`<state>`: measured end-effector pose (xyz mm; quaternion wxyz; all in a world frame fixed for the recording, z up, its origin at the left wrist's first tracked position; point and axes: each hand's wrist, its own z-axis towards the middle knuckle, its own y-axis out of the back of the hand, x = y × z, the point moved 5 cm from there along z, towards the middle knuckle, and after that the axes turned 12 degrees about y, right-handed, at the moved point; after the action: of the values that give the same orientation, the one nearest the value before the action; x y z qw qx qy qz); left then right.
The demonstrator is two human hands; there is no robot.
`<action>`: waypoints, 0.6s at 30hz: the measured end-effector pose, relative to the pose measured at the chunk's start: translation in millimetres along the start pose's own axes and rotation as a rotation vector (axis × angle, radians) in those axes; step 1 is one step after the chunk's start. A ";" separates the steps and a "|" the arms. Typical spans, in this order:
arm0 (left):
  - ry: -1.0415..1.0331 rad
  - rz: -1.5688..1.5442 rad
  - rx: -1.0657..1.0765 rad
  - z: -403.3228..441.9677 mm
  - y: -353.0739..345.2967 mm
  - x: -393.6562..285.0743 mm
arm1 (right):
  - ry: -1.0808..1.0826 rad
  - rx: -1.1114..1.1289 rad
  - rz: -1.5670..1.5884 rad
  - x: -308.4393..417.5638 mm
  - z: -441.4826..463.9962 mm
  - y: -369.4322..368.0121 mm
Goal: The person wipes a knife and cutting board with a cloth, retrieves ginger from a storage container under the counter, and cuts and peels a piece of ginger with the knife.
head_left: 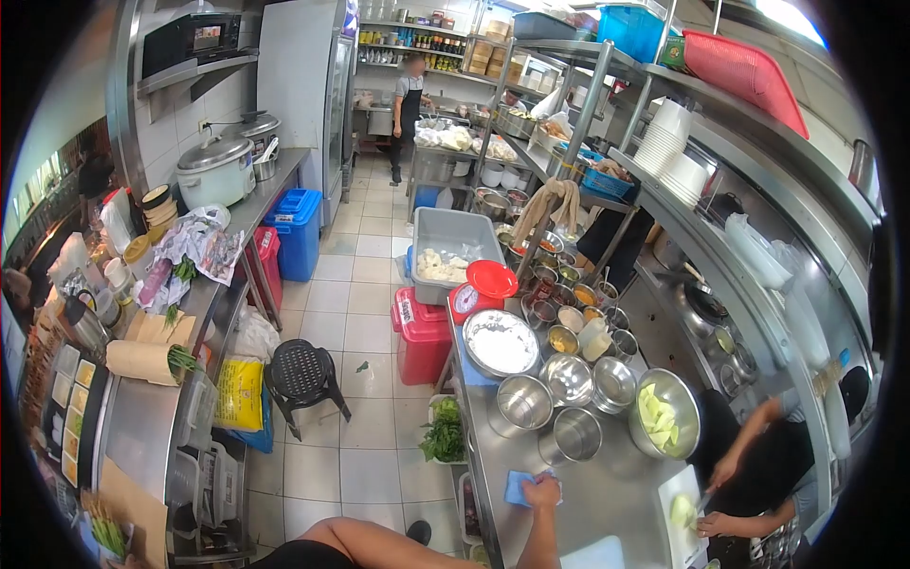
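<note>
Reference: the deep steel pot (573, 436). The person's right hand (542, 491) is pressing 1 blue cloth (516, 487) against the desk (616, 493), near left of the pot. Its fingers are curling closed over the cloth's right part. The left hand is not showing; its grip cannot be determined. Cloth work is apparently underway, not complete; which desk stretches are done and which are remaining cannot be determined. A steel bowl (524, 403) is standing beyond the pot, leftward; a large bowl (689, 446) is holding cut green pieces (657, 417) to its right. Farther right, a co-worker's 2 hands (722, 524) are handling a pale green vegetable (681, 512).
</note>
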<state>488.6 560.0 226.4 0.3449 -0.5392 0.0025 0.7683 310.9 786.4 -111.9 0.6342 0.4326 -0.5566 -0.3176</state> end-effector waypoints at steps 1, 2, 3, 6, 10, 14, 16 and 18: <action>-0.001 -0.001 -0.001 0.0 0.5 0.4 | -0.004 -0.003 0.002 -0.2 -0.6 0.2; 0.000 -0.002 0.000 0.2 0.2 0.5 | -0.007 -0.008 0.004 -0.4 -0.7 0.6; -0.002 -0.001 0.005 0.1 -0.3 0.1 | -0.007 -0.011 0.000 -0.4 -0.3 0.5; -0.005 -0.004 0.010 1.5 -1.1 1.4 | -0.012 -0.008 -0.001 -2.3 0.4 -1.0; -0.003 -0.009 0.017 3.0 -2.4 1.7 | -0.020 0.002 0.000 -2.6 -0.8 -0.8; -0.002 -0.009 0.027 5.6 -3.8 3.6 | 0.002 -0.019 -0.009 -1.5 -1.3 -0.7; -0.004 -0.014 0.035 7.1 -4.3 4.0 | 0.012 -0.021 -0.006 -0.6 -0.8 -0.2; -0.005 -0.017 0.034 7.7 -3.3 4.7 | 0.005 -0.007 0.003 -1.2 0.0 -0.4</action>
<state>483.1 567.9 226.9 0.3605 -0.5313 0.0103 0.7666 310.7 787.3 -112.8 0.6376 0.4304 -0.5545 -0.3175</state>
